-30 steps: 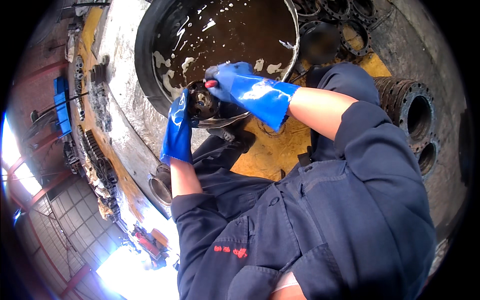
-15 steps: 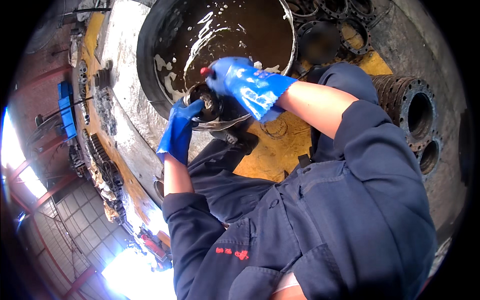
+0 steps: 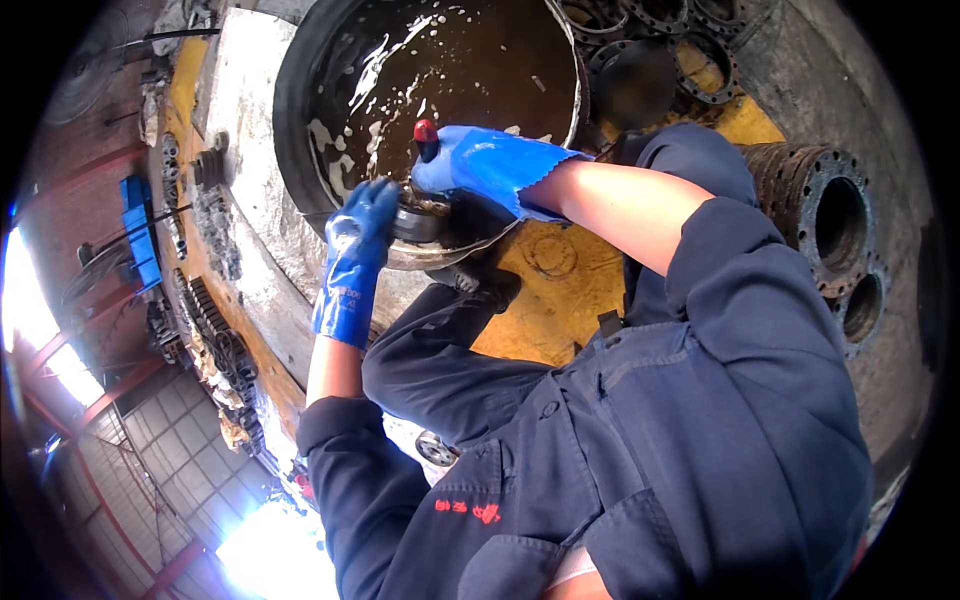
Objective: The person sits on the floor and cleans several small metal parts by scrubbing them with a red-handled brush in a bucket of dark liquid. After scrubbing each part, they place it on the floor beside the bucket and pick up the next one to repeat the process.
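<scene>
At the near rim of a round, dark-walled tub (image 3: pixel 297 130), blue-gloved left hand (image 3: pixel 358 235) grips a dark cylindrical metal part (image 3: pixel 418 224), likely steadying it; blue-gloved right hand (image 3: pixel 446 164) clenched round a red-ended handle (image 3: pixel 427 136)!

Two blue gloves, one on the left hand (image 3: pixel 362 220) and one on the right hand (image 3: pixel 452 160); one round tub (image 3: pixel 297 130); one dark round metal part (image 3: pixel 418 224); one red-ended handle (image 3: pixel 427 137); one blue object (image 3: pixel 141 230); at least four flanged rings (image 3: pixel 732 72), too overlapped for exactness.
</scene>
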`<state>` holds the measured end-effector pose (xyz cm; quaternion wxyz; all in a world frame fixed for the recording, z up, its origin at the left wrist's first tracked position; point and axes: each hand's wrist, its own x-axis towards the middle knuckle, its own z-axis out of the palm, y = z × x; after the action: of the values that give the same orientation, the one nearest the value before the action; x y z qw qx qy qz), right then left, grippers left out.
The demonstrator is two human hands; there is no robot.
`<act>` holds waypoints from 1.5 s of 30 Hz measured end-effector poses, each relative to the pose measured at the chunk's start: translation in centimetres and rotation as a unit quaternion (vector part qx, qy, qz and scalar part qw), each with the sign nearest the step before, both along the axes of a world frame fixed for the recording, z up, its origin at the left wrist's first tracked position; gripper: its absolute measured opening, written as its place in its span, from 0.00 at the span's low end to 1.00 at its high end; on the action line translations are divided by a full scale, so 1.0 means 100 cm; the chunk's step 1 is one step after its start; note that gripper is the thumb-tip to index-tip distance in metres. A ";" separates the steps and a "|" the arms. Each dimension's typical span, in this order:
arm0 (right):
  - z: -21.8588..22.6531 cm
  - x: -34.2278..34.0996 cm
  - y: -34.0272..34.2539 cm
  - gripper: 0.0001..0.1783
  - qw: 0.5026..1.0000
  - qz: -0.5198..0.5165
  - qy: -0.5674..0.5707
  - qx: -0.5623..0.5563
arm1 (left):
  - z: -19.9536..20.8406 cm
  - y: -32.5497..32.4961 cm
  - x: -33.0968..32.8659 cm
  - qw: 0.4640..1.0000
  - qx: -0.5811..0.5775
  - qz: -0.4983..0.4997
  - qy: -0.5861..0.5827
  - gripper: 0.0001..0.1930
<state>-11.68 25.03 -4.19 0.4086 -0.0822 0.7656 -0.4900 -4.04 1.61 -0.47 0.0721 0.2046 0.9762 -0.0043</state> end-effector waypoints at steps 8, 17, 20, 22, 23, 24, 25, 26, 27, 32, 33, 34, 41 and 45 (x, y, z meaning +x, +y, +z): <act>0.007 0.016 0.004 0.22 0.998 0.031 0.004 -0.061 | 0.040 0.026 0.061 0.613 0.572 0.494 -0.231 0.33; -0.023 -0.002 -0.006 0.17 0.964 0.011 0.225 0.143 | 0.019 0.086 0.039 0.718 0.456 0.519 -0.090 0.19; -0.048 -0.013 -0.014 0.18 0.967 0.070 0.147 0.195 | 0.025 0.081 0.034 0.688 0.545 0.455 -0.148 0.20; -0.053 -0.017 -0.014 0.20 0.995 -0.007 0.057 0.082 | 0.026 0.065 0.034 0.696 0.536 0.448 -0.166 0.24; -0.037 -0.008 -0.007 0.23 0.995 -0.033 0.092 0.000 | 0.027 0.056 0.039 0.689 0.538 0.451 -0.179 0.25; -0.031 -0.016 -0.020 0.21 0.995 -0.091 0.020 -0.039 | 0.027 0.053 0.037 0.690 0.538 0.447 -0.187 0.25; -0.033 -0.014 -0.016 0.18 0.984 -0.095 -0.005 -0.151 | 0.025 0.051 0.036 0.690 0.538 0.443 -0.196 0.25; -0.017 -0.006 -0.013 0.16 0.960 -0.091 -0.032 -0.262 | 0.023 0.043 0.039 0.688 0.537 0.446 -0.199 0.24; 0.000 0.004 -0.012 0.13 0.949 -0.073 -0.038 -0.304 | 0.019 0.031 0.042 0.697 0.510 0.458 -0.210 0.23; 0.023 0.023 -0.009 0.17 0.941 -0.028 -0.047 -0.334 | 0.000 0.004 0.050 0.793 0.488 0.315 -0.185 0.21; 0.030 0.024 -0.002 0.17 0.959 -0.045 -0.067 -0.272 | -0.001 0.006 0.052 0.787 0.485 0.333 -0.186 0.22; 0.030 0.019 -0.001 0.18 0.974 -0.054 -0.045 -0.217 | -0.001 0.009 0.051 0.782 0.483 0.346 -0.187 0.22; 0.007 0.013 -0.026 0.18 0.976 -0.074 0.020 -0.203 | -0.037 -0.029 0.068 0.736 0.575 0.315 -0.172 0.24; -0.063 -0.017 -0.083 0.16 0.768 -0.177 -0.365 -0.496 | -0.020 -0.004 0.034 0.782 0.516 0.285 -0.202 0.21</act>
<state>-13.42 16.75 -10.51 0.4657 0.0484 0.2107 -0.8581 -0.60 1.24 -2.46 0.1495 -0.0797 0.8096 0.5621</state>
